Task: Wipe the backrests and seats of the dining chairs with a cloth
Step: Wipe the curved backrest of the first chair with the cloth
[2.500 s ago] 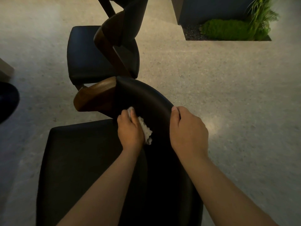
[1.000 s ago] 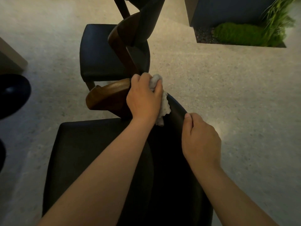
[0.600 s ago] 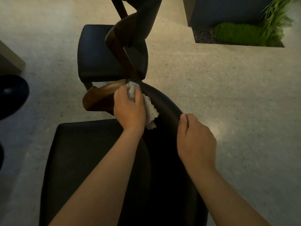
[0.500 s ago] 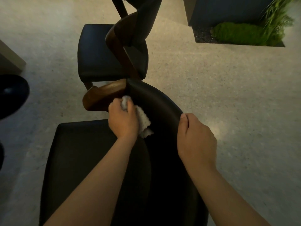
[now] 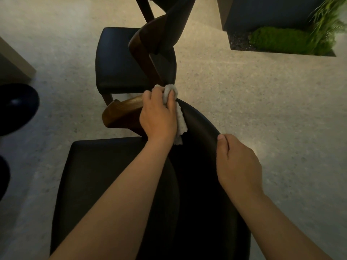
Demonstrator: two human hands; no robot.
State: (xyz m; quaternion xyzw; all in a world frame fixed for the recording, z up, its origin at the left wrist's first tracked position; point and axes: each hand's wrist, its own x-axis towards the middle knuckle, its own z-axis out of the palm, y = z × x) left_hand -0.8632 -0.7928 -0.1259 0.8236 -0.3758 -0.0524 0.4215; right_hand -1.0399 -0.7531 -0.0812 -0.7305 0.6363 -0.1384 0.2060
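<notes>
Cloth (image 5: pixel 180 119) is being pressed onto the far end of the backrest (image 5: pixel 199 147) by the left hand (image 5: pixel 158 117), which is curling round it, probably to scrub that edge. The right hand (image 5: pixel 238 166) is gripping the top rim (image 5: pixel 210 126) nearer by, seemingly bracing the chair (image 5: pixel 105 175) against the push.

Cloth (image 5: pixel 181 119) off-white with a nubbly pile; backrest (image 5: pixel 202 128) and seat (image 5: pixel 105 175) of the near chair plain matte black, its wooden rail (image 5: pixel 122 113) warm mid-brown with darker grain streaks. Far seat (image 5: pixel 114 62) the same black, far frame (image 5: pixel 142 44) a deeper brown. Floor (image 5: pixel 262 100) pale beige-grey, finely speckled with darker flecks; planter wall (image 5: pixel 262 12) dark blue-grey, gravel (image 5: pixel 238 41) near-black, moss (image 5: pixel 277 39) bright green, grass blades (image 5: pixel 326 21) lighter green; round object (image 5: pixel 15 107) at left glossy black.
</notes>
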